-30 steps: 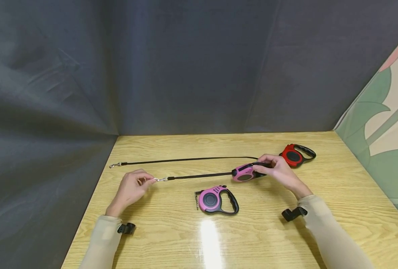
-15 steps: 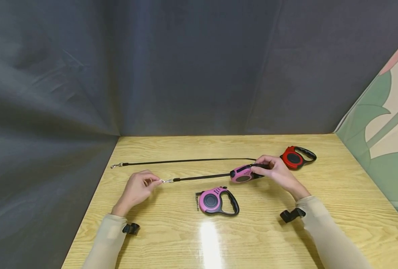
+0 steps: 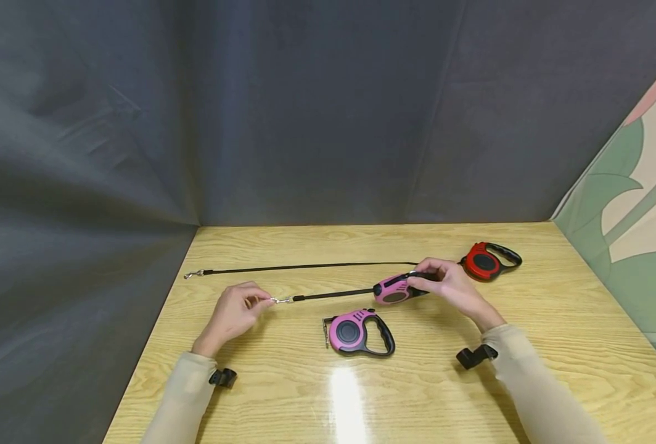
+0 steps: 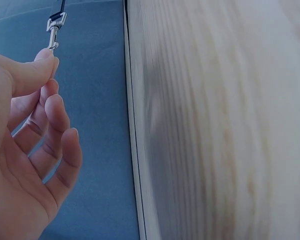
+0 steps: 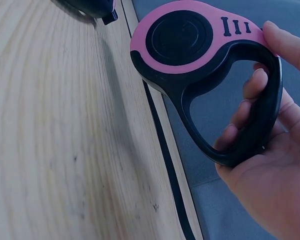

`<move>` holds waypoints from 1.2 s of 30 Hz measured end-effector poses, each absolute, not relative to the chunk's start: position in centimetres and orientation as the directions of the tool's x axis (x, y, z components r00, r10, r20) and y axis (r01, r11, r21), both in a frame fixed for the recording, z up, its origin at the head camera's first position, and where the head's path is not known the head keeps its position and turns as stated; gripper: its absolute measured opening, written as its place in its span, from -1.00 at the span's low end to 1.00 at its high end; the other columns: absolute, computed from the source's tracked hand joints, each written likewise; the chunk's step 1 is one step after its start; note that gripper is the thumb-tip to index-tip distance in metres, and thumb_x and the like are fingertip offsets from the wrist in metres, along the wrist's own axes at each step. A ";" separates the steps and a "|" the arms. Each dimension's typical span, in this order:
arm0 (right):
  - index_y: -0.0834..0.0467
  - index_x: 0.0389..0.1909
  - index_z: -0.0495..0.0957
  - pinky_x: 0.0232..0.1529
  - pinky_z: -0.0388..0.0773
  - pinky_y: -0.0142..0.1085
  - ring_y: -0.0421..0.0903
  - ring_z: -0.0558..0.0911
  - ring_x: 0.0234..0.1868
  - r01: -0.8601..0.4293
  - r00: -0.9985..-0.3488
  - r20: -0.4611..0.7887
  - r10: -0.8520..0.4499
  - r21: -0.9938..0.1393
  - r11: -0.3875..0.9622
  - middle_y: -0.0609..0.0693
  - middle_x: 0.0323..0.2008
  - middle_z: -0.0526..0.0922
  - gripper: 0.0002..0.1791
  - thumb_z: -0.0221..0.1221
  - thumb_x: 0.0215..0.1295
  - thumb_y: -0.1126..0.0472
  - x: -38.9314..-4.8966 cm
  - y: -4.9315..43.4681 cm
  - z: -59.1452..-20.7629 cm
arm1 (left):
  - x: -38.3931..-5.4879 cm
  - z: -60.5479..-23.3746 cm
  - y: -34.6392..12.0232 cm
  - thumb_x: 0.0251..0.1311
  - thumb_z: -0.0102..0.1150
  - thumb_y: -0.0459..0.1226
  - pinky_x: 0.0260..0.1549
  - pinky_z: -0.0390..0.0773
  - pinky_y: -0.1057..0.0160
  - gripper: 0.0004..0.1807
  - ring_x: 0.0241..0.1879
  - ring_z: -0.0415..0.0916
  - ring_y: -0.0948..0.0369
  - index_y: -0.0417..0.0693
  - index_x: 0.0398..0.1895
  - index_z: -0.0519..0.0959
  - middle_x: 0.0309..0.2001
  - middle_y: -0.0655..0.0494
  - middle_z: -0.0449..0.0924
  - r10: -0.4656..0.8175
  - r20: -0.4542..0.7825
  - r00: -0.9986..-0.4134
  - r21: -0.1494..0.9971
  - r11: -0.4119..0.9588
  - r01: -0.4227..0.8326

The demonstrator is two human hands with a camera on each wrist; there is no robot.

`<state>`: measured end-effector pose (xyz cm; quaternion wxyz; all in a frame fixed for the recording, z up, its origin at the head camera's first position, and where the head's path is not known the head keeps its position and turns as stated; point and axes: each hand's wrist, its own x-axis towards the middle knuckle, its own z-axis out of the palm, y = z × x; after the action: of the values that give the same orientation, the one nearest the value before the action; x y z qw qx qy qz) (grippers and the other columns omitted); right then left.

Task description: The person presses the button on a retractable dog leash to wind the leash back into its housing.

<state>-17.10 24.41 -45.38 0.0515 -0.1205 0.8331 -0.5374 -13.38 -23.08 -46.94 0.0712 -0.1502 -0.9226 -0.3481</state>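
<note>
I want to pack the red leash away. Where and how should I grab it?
Probably best by the black handle, coming from the right: the red leash lies flat with its open loop toward that side, so fingers could go through. Its cord appears to lead off left, where the right hand is in the way.

Silver clip (image 4: 53, 37) on a black strap (image 4: 58, 7) in the pinch of the left hand (image 4: 19, 167), wooden tabletop (image 4: 225, 120) alongside
</note>
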 end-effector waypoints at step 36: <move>0.17 -0.17 0.72 -0.23 0.48 -0.33 -0.15 0.54 -0.33 -0.201 -0.932 0.083 -0.353 -0.929 0.311 -0.06 -0.33 0.67 -0.80 0.46 0.33 0.15 -18.1 16.9 -46.0 | -14.6 -46.7 -17.6 0.32 0.46 -0.24 -0.31 0.58 0.36 -0.97 -0.37 0.55 0.36 0.06 -0.24 0.84 -0.35 0.33 0.68 0.338 0.179 -0.924 0.652 0.663 0.369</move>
<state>-18.08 16.86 -45.99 0.0677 -0.1715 0.8068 -0.5614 -14.59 -17.57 -46.71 0.0213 -0.1941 -0.9115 -0.3621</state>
